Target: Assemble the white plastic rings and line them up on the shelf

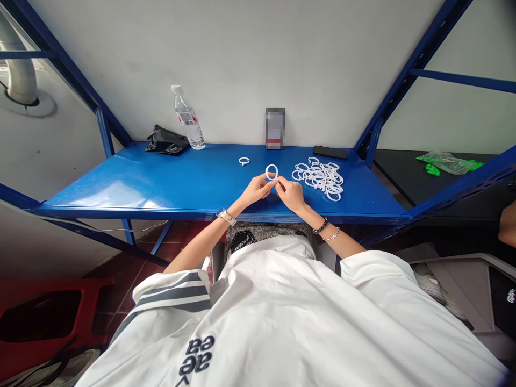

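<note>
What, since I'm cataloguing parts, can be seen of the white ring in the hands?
The ring is white, slim and round with an open middle, and looks like plastic. Held with its opening facing the camera, it is above the blue table, left of a pile of similar rings. The left hand and right hand meet at its lower edge; detail there is too small to tell.

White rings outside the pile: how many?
2: a white ring held by left hand and right hand, a lone white ring on the blue table. Hands may hide more.

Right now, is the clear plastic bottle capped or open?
Capped: the bottle has a white cap over its mouth. How tightly it is screwed on, I cannot tell.
</note>
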`<state>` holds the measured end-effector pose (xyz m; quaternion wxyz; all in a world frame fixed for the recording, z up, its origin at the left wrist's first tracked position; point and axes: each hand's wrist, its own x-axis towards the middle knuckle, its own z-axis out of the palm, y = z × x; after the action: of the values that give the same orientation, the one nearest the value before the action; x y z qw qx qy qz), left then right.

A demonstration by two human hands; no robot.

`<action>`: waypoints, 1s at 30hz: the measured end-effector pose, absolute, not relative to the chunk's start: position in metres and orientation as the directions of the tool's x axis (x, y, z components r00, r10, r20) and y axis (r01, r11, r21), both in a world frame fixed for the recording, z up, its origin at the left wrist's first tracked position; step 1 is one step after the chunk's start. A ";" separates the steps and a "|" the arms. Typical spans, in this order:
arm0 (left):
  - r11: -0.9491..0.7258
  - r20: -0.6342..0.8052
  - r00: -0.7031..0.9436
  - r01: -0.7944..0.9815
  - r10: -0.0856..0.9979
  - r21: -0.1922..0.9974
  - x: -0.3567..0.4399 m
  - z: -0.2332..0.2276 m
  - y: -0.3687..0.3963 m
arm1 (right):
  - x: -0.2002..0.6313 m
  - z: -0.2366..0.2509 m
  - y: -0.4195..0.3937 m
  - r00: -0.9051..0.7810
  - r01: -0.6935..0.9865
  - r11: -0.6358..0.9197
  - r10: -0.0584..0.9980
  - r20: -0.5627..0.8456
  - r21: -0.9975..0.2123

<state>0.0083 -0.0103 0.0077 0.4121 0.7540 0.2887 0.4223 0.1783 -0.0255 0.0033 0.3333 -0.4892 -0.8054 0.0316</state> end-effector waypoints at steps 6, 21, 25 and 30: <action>-0.494 0.401 0.473 0.086 0.785 0.865 0.008 0.007 -0.009 | 0.178 0.003 -0.025 -0.299 0.772 0.512 0.815 0.495 -0.377; -0.485 0.393 0.473 0.085 0.788 0.871 0.009 0.009 -0.012 | 0.178 0.003 -0.026 -0.299 0.773 0.511 0.816 0.495 -0.375; -0.481 0.392 0.473 0.078 0.789 0.873 0.009 0.009 -0.011 | 0.178 0.003 -0.026 -0.297 0.776 0.509 0.817 0.495 -0.373; -0.475 0.385 0.472 0.084 0.793 0.876 0.009 0.009 -0.012 | 0.177 0.004 -0.026 -0.293 0.778 0.510 0.812 0.505 -0.368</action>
<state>0.0091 -0.0118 0.0091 0.4201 0.7480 0.2932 0.4220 0.1773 -0.0264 0.0041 0.3304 -0.4945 -0.8035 0.0259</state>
